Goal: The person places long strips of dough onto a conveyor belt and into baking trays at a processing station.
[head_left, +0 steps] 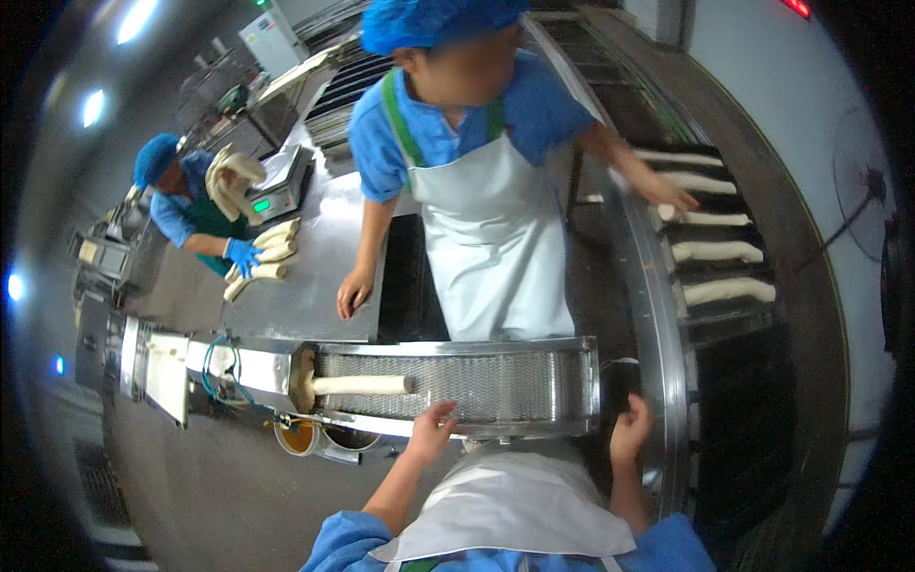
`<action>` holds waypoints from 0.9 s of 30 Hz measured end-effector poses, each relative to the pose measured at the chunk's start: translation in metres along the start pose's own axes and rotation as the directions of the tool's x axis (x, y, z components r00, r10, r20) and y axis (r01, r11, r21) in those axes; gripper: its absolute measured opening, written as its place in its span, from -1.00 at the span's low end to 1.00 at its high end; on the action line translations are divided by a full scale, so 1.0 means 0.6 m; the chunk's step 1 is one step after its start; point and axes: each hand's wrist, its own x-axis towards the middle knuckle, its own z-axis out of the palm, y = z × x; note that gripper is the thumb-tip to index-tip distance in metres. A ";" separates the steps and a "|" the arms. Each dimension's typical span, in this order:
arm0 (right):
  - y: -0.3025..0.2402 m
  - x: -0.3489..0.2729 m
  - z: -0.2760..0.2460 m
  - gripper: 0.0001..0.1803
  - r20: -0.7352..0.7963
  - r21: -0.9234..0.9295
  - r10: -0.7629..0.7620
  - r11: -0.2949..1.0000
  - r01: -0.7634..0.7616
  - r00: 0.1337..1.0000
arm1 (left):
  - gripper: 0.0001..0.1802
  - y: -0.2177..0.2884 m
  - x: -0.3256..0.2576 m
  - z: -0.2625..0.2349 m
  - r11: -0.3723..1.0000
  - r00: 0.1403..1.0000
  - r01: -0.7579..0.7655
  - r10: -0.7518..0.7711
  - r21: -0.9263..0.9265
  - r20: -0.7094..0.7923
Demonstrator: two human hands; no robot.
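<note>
A steel table (pixel 319 286) stretches beyond; a co-worker (pixel 491 224) blocks the far side of the mesh conveyor (pixel 496 389), whose left end bears the dough roll (pixel 364 385). My left hand (pixel 432 432), by the near rim, and right hand (pixel 630 431), past the right end, are empty, fingers loosely curled.

the belt (pixel 486 389) is rough, shiny metal-looking mesh; its near side rail (pixel 372 421), smooth glossy metal; the dough roll (pixel 367 385), smooth and matt; the worktable (pixel 315 310), glossy sheet metal; the facing white apron (pixel 491 229), smooth, plastic-like; the blue shirt (pixel 379 160), matt cloth
</note>
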 end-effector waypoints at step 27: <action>0.216 -0.166 -0.079 -0.80 -0.087 0.185 0.615 0.783 -0.594 0.784 | -0.37 -0.016 0.077 -0.033 0.588 0.888 -0.454 0.363 0.670 0.283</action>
